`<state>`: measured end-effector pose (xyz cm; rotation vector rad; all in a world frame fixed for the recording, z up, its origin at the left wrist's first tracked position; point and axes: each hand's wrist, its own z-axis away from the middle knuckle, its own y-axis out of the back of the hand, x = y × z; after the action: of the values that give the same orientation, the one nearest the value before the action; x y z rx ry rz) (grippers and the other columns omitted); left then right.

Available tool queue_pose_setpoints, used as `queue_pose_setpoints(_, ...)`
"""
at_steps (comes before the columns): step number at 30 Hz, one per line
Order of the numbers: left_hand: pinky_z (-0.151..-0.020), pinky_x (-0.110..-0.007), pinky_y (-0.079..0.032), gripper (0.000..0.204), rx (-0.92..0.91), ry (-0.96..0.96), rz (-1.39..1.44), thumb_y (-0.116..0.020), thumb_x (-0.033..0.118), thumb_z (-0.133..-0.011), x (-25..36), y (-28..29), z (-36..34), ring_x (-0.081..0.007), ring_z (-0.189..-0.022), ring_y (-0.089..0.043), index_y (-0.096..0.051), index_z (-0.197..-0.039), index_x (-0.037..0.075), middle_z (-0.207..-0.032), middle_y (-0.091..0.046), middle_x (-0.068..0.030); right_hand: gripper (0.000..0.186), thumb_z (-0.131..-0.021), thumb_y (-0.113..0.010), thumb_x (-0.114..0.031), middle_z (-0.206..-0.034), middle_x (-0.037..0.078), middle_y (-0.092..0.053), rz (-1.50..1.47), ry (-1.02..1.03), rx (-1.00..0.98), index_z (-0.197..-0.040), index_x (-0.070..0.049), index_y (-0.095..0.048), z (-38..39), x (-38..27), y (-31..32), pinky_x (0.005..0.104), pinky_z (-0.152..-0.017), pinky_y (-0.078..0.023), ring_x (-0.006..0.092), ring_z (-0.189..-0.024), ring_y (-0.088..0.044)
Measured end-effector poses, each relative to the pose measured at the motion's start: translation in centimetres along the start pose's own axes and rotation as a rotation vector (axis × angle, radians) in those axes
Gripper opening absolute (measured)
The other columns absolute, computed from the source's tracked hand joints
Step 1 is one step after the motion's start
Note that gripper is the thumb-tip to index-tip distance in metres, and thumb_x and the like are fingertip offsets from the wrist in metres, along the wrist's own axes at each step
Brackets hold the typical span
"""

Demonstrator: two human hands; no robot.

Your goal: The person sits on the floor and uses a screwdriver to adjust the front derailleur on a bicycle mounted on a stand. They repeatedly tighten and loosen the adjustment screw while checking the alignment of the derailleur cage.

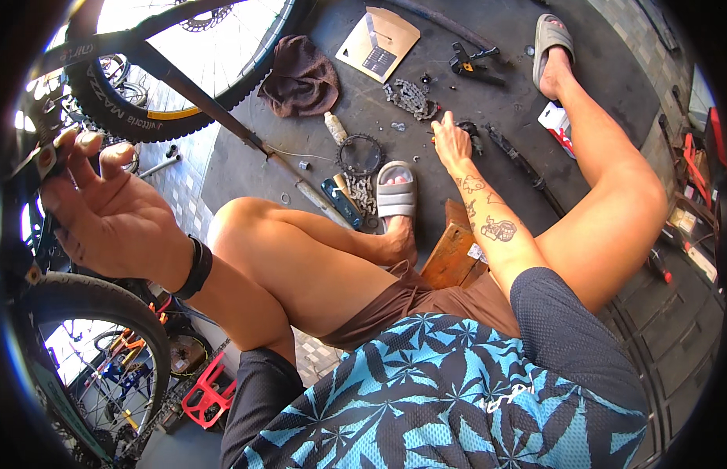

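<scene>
- Down on the dark floor (516, 105), the right hand (451, 142) has its fingers drawn narrow beside a small black part (474, 139), covering some of it; I cannot tell whether it is held.
- At the far left, the left hand (117, 207) is half curled by a dark bicycle part (44, 159); its grip cannot be made out.
- Near the right hand lies a chain (410, 99), with a black tool (477, 66) and cardboard packet (377, 44) farther off.
- Between left hand and brown cloth (301, 76), a slanting tube (199, 98) crosses.
- By one sandal (396, 205): toothed ring (361, 172), white bottle (335, 127).
</scene>
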<state>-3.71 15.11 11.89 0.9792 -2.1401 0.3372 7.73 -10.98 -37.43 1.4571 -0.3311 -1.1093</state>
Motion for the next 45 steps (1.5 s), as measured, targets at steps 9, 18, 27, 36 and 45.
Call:
queue_pose_setpoints(9, -0.065, -0.029, -0.048, 0.04, -0.121, 0.118, 0.3, -0.055, 0.03, -0.106, 0.0, 0.2, 0.3, -0.0224, -0.106, -0.056, -0.061, -0.132, 0.001, -0.132, -0.06, -0.0157, 0.007, -0.091, -0.065, -0.014, -0.113, 0.011, -0.059, 0.148, 0.222, -0.019, -0.09, -0.008, -0.068, 0.5, 1.0, -1.0, 0.042, -0.064, -0.063, 0.0295, -0.079, -0.075)
queue_pose_setpoints(18, -0.061, -0.032, -0.054, 0.035, -0.12, 0.23, 0.513, -0.052, 0.004, -0.102, -0.3, -1.1, 1.5, -0.0291, -0.106, -0.059, -0.055, -0.134, -0.009, -0.134, -0.056, -0.0213, 0.015, -0.086, -0.074, -0.011, -0.088, 0.013, -0.074, -0.662, -0.186, 0.583, -0.093, -0.006, -0.062, -3.3, -8.5, 10.0, 0.0452, -0.075, -0.056, 0.0347, -0.087, -0.073)
queue_pose_setpoints(27, -0.064, -0.033, -0.059, 0.024, -0.042, 0.21, 0.595, -0.056, -0.002, -0.099, 0.1, -2.5, 1.5, -0.0272, -0.097, -0.069, -0.067, -0.12, -0.005, -0.123, -0.067, -0.0192, 0.022, -0.088, -0.08, -0.003, -0.1, -0.003, -0.073, -1.265, 0.62, 0.848, -0.11, -0.009, -0.081, -1.1, -27.1, 34.7, 0.0182, -0.049, -0.029, -0.0033, -0.06, -0.039)
queue_pose_setpoints(36, -0.067, -0.031, -0.064, 0.033, 0.091, 0.189, 0.574, -0.062, -0.002, -0.097, -0.1, -3.0, 1.6, -0.0176, -0.095, -0.073, -0.063, -0.13, -0.006, -0.108, -0.074, -0.0132, 0.02, -0.086, -0.081, -0.005, -0.09, -0.001, -0.075, -1.039, 0.726, 1.092, -0.105, -0.008, -0.079, 1.0, -33.0, 38.1, 0.0203, -0.046, -0.034, -0.0001, -0.058, -0.053)
queue_pose_setpoints(45, -0.067, -0.034, -0.064, 0.034, 0.009, 0.176, 0.561, -0.06, 0.001, -0.099, 0.3, -2.8, 1.8, -0.0235, -0.09, -0.073, -0.061, -0.132, -0.006, -0.103, -0.073, -0.0152, 0.012, -0.085, -0.082, -0.013, -0.087, 0.005, -0.073, -0.851, 0.771, 1.076, -0.095, -0.008, -0.077, 1.1, -31.9, 38.7, 0.0303, -0.059, -0.055, 0.0208, -0.073, -0.073)
